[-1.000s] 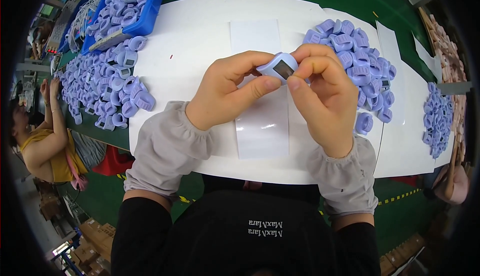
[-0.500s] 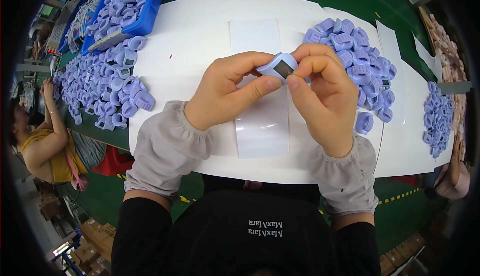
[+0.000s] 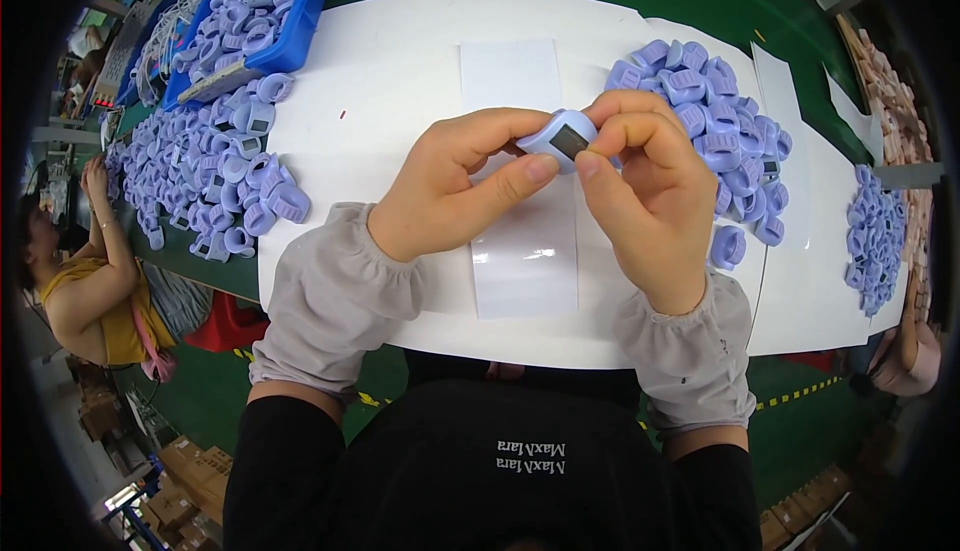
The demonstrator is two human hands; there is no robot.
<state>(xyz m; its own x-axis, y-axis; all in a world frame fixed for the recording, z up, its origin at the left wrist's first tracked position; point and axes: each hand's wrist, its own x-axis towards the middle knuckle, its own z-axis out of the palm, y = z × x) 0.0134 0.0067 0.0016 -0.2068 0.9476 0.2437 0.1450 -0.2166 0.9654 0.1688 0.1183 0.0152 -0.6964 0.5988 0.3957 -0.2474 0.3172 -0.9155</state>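
Both hands meet above the white-covered table, holding one small lavender plastic device with a dark rectangular screen [image 3: 570,141]. My left hand [image 3: 465,176] pinches its left end between thumb and forefinger. My right hand [image 3: 655,176] is closed at its right end, thumb and fingertips against the screen's edge; whether they also pinch something thin is hidden. Below the hands lies a glossy white sheet [image 3: 525,266]. Just right of my right hand is a heap of similar lavender devices [image 3: 722,141], with a single one [image 3: 729,246] apart at its near side.
On the left, a large heap of lavender devices [image 3: 215,176] spreads beside a blue bin [image 3: 300,36] full of more. Another pile [image 3: 876,236] sits at the far right. A person [image 3: 100,281] sits at the left; part of another person [image 3: 908,356] shows at the right edge.
The device has tilted slightly in my fingers, and its screen now looks darker, with less glare. Both hands stay in nearly the same place.
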